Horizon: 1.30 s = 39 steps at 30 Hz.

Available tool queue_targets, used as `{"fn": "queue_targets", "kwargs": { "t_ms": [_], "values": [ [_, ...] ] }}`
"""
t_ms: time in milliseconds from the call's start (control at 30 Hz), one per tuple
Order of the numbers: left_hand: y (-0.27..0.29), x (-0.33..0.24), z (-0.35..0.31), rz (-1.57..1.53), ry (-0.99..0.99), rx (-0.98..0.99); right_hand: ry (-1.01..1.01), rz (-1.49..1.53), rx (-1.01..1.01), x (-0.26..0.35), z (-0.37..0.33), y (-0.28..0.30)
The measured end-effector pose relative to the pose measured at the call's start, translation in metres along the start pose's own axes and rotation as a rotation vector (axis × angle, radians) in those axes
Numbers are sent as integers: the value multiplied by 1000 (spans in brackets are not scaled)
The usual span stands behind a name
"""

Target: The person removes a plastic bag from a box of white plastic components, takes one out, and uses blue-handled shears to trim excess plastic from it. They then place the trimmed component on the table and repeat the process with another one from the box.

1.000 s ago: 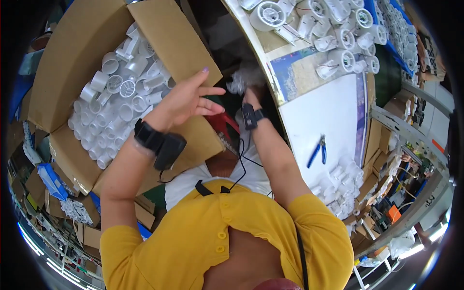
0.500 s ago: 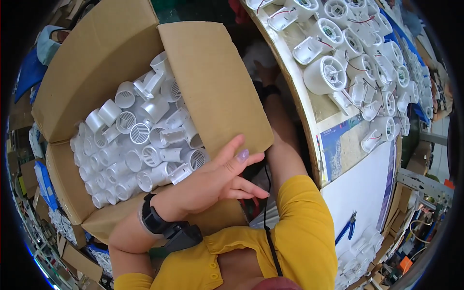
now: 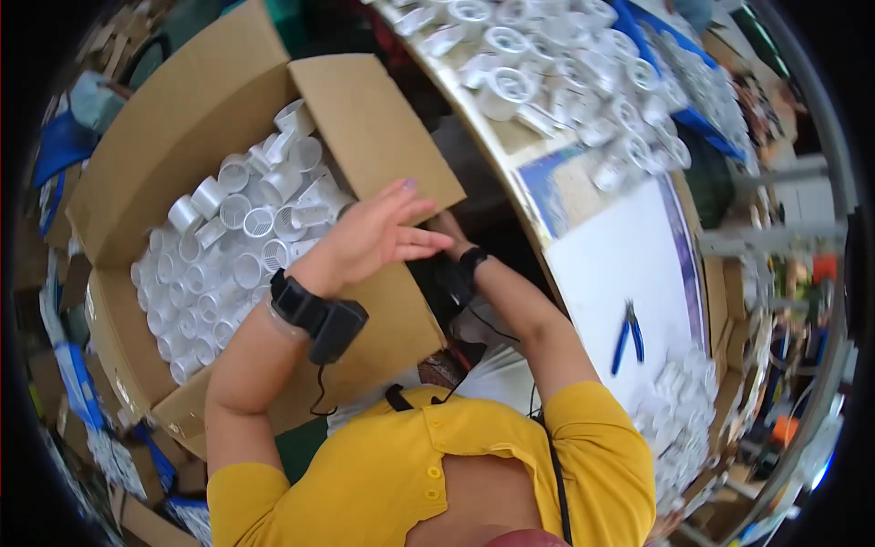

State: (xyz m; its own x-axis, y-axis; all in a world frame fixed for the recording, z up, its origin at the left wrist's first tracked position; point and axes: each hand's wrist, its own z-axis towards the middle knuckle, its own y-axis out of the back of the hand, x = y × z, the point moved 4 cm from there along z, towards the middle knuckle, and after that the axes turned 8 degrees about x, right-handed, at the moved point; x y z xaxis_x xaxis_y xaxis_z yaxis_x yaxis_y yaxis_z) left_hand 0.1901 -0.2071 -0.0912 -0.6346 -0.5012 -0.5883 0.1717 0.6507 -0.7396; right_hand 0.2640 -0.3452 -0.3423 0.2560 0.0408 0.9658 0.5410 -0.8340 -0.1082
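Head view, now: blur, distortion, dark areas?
Head view: fisheye bows the edge of the bench, corners go black; white housings on it look smeared; the gap by the right hand is dark, hiding detail; blue-handled pliers read fairly clearly.

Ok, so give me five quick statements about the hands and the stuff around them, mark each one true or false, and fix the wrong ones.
1. The cardboard box holds many white plastic parts. True.
2. The blue-handled pliers lie inside the cardboard box. False: they lie on the white work surface, on the right side.
3. The left hand has its fingers extended and shows nothing in its grasp. True.
4. The right hand rests on the pliers. False: it is down between the box and the work surface, partly hidden.
5. Both sleeves are yellow. True.
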Motion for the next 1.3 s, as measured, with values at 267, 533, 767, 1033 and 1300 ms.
{"fn": "queue_targets", "kwargs": {
  "t_ms": [267, 533, 767, 1033, 1300],
  "values": [
    [-126, 16, -47, 569, -218, 272, -225, -367, -181, 59, -124, -14],
    [-270, 82, -200, 23, -195, 1187, -55, -564, 79, 132, -231, -42],
    [-261, 83, -263, 155, -537, 1317, 37, -714, 141, 149, -285, -72],
    [-229, 66, -314, 319, -838, 1349, 47, -708, 286, 224, -275, -129],
    [-146, 14, -337, 604, -1074, 948, 778, -1004, 678, 366, -294, -267]
  ]
}}
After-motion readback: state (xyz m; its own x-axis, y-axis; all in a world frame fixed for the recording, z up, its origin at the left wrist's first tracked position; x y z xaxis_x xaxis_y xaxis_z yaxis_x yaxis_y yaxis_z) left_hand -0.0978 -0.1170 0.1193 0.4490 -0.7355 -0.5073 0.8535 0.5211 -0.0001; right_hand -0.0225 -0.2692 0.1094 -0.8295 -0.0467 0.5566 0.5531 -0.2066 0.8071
